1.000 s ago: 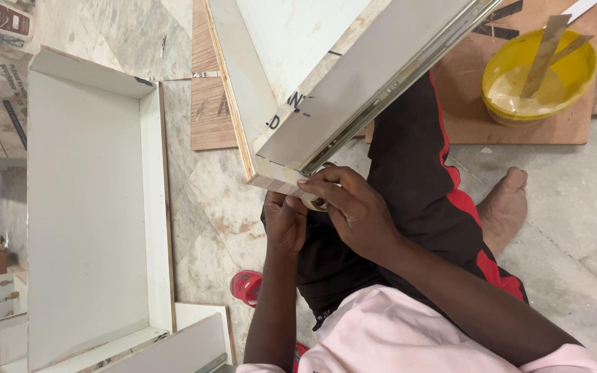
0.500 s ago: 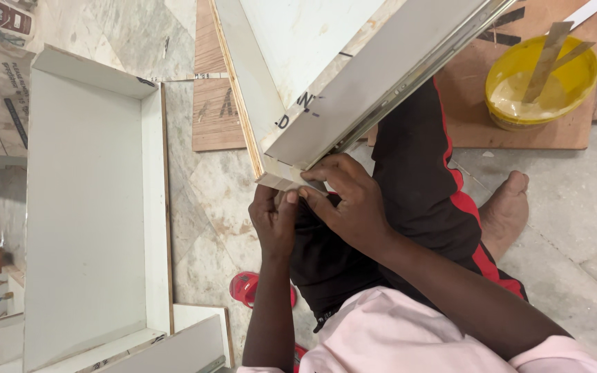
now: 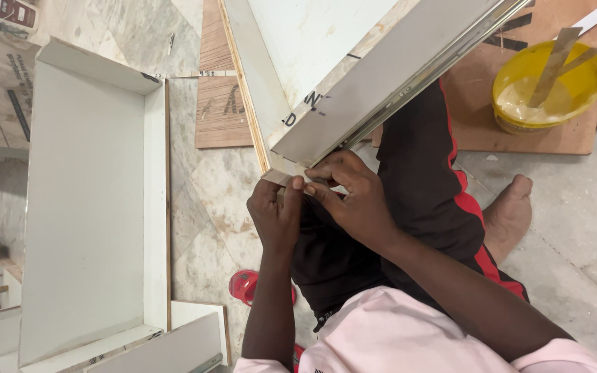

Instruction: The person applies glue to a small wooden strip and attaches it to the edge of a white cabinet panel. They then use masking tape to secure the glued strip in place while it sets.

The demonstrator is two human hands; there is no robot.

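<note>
A white drawer box [image 3: 354, 90] with a metal slide rail along its side rests tilted across my lap. Its near corner [image 3: 281, 169] points down at my hands. My left hand [image 3: 276, 211] pinches that corner from below, thumb up against the edge. My right hand [image 3: 354, 197] presses its fingertips onto the same corner from the right, over a thin pale strip of edge banding. Both hands touch each other at the corner. What lies under the fingertips is hidden.
A second white drawer box [image 3: 91, 207] lies open on the marble floor at left. A yellow bowl [image 3: 547, 86] of glue with flat sticks stands on a plywood sheet [image 3: 554, 135] at top right. A red object [image 3: 243, 287] lies near my knee. My bare foot [image 3: 509, 214] rests at right.
The view has shifted slightly. My hands stay at the drawer corner, fingers working along the edge strip; the left hand has come up closer under the corner.
</note>
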